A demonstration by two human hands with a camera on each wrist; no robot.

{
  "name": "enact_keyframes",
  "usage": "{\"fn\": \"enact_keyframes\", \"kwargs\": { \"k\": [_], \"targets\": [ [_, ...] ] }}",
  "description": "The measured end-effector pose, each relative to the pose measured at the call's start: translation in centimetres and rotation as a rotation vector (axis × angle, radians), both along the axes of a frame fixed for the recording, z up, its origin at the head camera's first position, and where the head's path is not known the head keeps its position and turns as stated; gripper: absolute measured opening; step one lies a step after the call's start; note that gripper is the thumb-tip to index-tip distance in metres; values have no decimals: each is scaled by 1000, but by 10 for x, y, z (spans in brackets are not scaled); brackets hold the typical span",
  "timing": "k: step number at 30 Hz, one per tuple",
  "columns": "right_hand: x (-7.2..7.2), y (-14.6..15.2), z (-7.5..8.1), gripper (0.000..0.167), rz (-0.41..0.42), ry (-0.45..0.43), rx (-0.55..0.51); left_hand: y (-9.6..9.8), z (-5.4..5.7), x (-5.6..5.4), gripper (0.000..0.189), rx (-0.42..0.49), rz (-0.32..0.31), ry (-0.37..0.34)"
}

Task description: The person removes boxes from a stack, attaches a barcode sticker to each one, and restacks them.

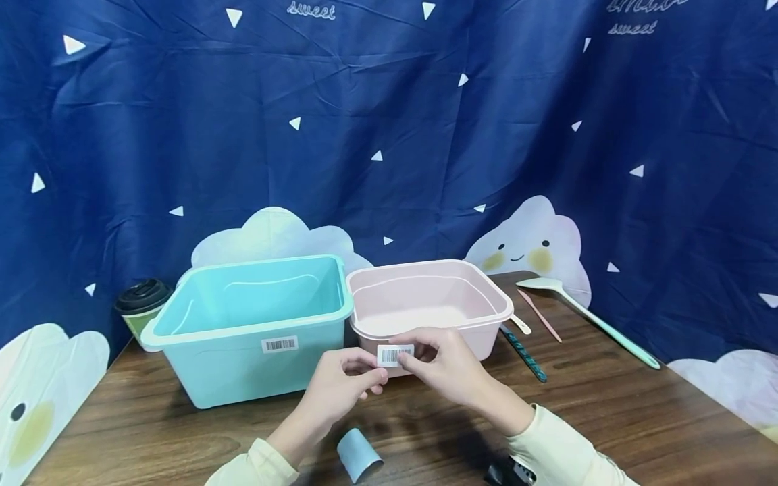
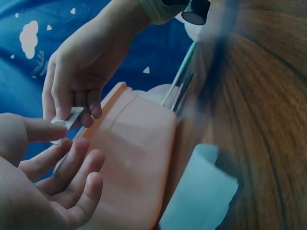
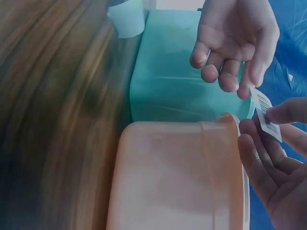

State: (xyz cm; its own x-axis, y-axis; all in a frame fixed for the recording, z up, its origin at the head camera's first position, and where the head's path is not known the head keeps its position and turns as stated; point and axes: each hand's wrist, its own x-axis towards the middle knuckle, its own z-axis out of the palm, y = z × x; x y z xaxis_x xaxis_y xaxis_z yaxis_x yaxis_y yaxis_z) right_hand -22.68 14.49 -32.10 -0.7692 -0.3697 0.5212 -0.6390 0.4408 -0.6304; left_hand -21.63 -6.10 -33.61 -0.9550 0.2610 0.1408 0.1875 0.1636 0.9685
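A white barcode sticker (image 1: 389, 355) is held up in front of the pink bin (image 1: 500, 337). My right hand (image 1: 446, 364) pinches it between thumb and fingers. With thumb and index fingertip, my left hand (image 1: 343, 381) pinches its other end, its remaining fingers loosely bent, as the left wrist view shows. In the right wrist view the printed side of the sticker (image 3: 265, 115) faces the camera. To the left stands a turquoise bin (image 1: 243, 371) with a similar barcode sticker (image 1: 280, 344) on its front wall.
A curled light-blue piece (image 1: 357, 452) lies near the table's front edge. Behind the turquoise bin's left side is a black-lidded cup (image 1: 144, 300). On the right lie a long pale-green spatula (image 1: 608, 327), a pink stick (image 1: 541, 317) and a dark teal strip (image 1: 524, 354).
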Motion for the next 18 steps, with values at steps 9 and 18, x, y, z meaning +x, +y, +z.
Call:
{"fn": "enact_keyframes", "kwargs": {
  "k": [9,18],
  "targets": [
    [3,21,-10,20,-158,74,56,30,-9,-5,11,-27,1,26],
    [0,43,-22,20,-246,132,-10,60,-17,-9,6,-4,7,51]
  ]
}}
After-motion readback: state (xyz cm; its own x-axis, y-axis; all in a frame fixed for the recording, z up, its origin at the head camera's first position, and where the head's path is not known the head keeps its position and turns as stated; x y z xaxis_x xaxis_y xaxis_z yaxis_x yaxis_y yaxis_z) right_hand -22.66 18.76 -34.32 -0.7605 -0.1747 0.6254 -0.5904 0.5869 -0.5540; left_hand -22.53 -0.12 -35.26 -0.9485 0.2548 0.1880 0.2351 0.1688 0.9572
